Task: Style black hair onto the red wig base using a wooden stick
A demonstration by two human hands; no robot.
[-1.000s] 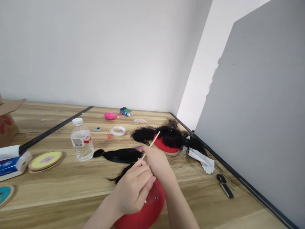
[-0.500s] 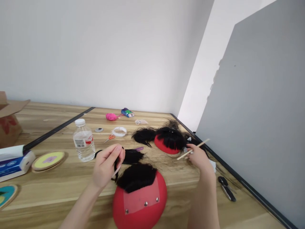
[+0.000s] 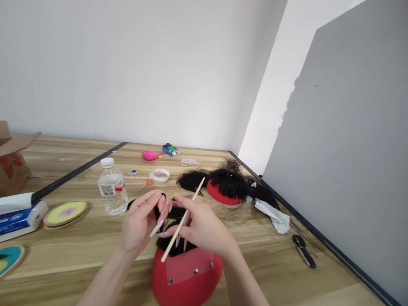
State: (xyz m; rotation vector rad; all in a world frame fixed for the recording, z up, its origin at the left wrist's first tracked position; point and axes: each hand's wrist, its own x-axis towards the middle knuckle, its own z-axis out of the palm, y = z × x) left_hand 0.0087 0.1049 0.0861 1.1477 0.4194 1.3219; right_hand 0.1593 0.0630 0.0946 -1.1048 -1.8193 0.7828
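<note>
My left hand (image 3: pixel 138 221) is closed, its fingertips pinching a thin black strip (image 3: pixel 158 212) that hangs in front of the palm. My right hand (image 3: pixel 207 225) holds a thin wooden stick (image 3: pixel 172 244) slantwise, with its fingers close to the left fingertips. Below both hands stands a red dome-shaped form (image 3: pixel 188 289), with a patch of black hair (image 3: pixel 164 244) on top and a clear sheet (image 3: pixel 183 272) pinned by 3 metal studs. The right hand partly hides that hair. Behind the hands lies a flat black hair bundle (image 3: pixel 175 212).
Farther back sits a second red form (image 3: pixel 219 195) with black hair (image 3: pixel 229 178). Around are a water bottle (image 3: pixel 112 187), orange scissors (image 3: pixel 147 183), a tape roll (image 3: pixel 160 174), pink yarn (image 3: pixel 149 155), a crumpled tissue (image 3: pixel 274 216), a black-handled tool (image 3: pixel 304 250) and embroidery hoops (image 3: pixel 66 213).
My right hand has moved left and nearer, from beside the far red form to my left hand, bringing the wooden stick. The crumpled tissue is now uncovered. My left hand has barely moved.
</note>
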